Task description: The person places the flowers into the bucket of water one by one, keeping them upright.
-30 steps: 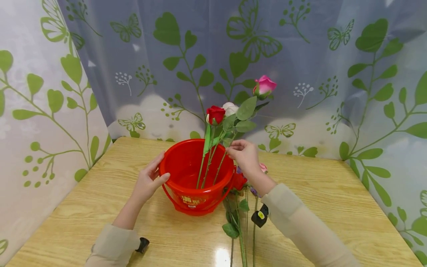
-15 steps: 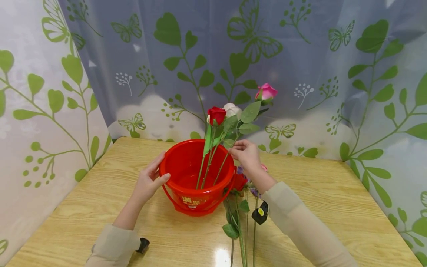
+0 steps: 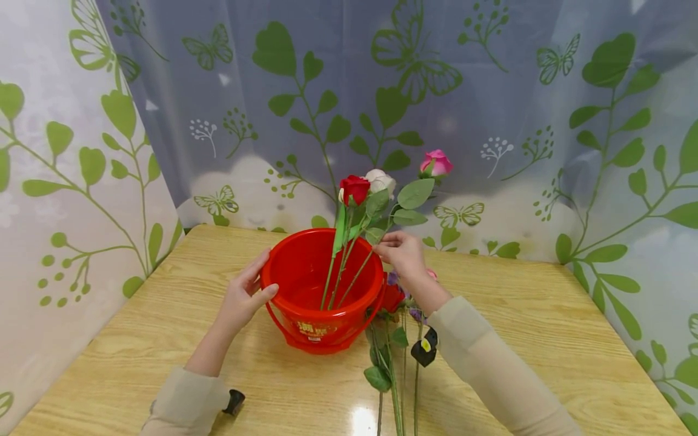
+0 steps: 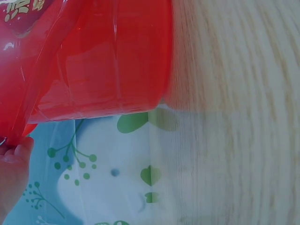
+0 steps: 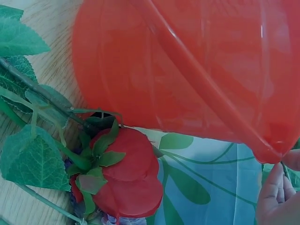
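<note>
A red plastic bucket stands on the table in the head view. My left hand grips its left rim, thumb over the edge and fingers along the outside. At the right rim my right hand pinches the stem of a pink rose, whose lower end reaches into the bucket. A red rose and a white rose lean in the bucket beside it. In the right wrist view, my right fingertips are at the rim; the stem there is mostly hidden.
Several more artificial flowers lie right of the bucket, among them another red rose with green leaves and long stems. The wooden table meets a patterned curtain behind. The bucket's handle hangs down its outside.
The pink rose has come down and slightly right, its stem's lower end shifting left inside the bucket. My left hand stays at the rim; my right hand has barely moved.
</note>
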Demonstrator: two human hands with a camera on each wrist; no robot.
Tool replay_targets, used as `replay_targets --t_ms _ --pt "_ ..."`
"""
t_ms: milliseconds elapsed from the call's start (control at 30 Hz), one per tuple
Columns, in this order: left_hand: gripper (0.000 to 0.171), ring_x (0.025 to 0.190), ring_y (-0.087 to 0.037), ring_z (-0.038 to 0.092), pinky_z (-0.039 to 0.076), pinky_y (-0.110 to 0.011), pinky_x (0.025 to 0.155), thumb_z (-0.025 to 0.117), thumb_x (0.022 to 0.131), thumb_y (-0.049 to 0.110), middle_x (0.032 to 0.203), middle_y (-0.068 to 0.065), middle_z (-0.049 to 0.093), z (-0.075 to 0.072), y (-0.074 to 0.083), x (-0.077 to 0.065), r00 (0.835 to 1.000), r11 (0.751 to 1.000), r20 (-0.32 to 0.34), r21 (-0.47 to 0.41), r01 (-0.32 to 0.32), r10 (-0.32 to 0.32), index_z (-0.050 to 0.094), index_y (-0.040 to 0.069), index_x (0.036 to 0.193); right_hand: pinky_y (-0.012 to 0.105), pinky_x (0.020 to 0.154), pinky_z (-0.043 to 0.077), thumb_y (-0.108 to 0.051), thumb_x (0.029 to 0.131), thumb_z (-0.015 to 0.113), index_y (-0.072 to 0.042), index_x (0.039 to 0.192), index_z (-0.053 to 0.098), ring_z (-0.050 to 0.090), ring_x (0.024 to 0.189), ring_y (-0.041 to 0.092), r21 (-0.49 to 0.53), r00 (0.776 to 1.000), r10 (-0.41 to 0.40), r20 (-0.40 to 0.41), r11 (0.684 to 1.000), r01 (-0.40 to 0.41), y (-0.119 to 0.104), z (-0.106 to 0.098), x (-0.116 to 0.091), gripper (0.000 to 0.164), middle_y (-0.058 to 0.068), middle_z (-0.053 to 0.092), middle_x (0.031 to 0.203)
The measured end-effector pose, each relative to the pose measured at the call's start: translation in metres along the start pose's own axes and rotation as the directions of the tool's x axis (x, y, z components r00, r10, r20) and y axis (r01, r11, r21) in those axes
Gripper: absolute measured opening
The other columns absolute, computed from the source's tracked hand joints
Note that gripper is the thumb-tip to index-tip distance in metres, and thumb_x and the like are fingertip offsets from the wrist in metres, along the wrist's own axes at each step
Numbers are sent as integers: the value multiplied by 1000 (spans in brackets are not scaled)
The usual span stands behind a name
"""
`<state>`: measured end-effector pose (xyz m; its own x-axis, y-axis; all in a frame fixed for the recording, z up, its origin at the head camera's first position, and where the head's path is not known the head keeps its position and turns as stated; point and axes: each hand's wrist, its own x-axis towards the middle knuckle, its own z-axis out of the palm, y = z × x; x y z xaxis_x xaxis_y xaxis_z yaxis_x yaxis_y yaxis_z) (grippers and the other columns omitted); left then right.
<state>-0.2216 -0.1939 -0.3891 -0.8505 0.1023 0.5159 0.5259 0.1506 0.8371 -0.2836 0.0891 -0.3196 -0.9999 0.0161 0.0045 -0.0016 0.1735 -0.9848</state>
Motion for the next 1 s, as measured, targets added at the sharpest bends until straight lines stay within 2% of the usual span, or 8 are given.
replay_targets --t_ms 200,300,533,767,1000 --pt "57 122 -30 34 38 -20 88 59 80 -5 136 -20 34 1 3 0 1000 1000 -3 -4 -2 2 34 -9 131 37 78 49 -2 80 62 5 104 54 56 83 25 -11 1000 5 6 1000 -5 0 1 0 26 11 57 88" --pt "56 122 -32 33 37 -21 89 58 80 -6 136 -20 33 1 4 0 1000 1000 -1 -3 5 -5 34 -10 131 32 74 49 -4 81 62 3 104 54 55 83 23 -33 1000 7 13 999 -7 0 1 0 26 10 56 89" --pt "56 122 -31 34 37 -29 89 58 81 -4 136 -19 34 1 5 0 1000 1000 -2 9 12 -12 34 -8 131 31 72 49 -5 81 62 3 105 54 55 78 20 -48 1000 2 23 999 -1 0 1 0 27 10 55 90" --pt "56 122 -32 33 37 -26 89 57 80 -7 136 -19 33 1 4 0 1000 1000 -3 3 14 -14 34 -8 132 26 66 49 -5 81 62 3 107 55 55 76 18 -61 1000 -3 28 998 4 1 0 0 28 11 55 92" --pt "58 123 -32 32 38 -25 89 58 81 -6 137 -20 32 1 6 0 1000 1000 1 3 20 -20 33 -8 132 25 66 49 -5 82 61 4 108 55 55 75 17 -61 999 6 36 998 -3 2 -1 -1 28 10 55 91"
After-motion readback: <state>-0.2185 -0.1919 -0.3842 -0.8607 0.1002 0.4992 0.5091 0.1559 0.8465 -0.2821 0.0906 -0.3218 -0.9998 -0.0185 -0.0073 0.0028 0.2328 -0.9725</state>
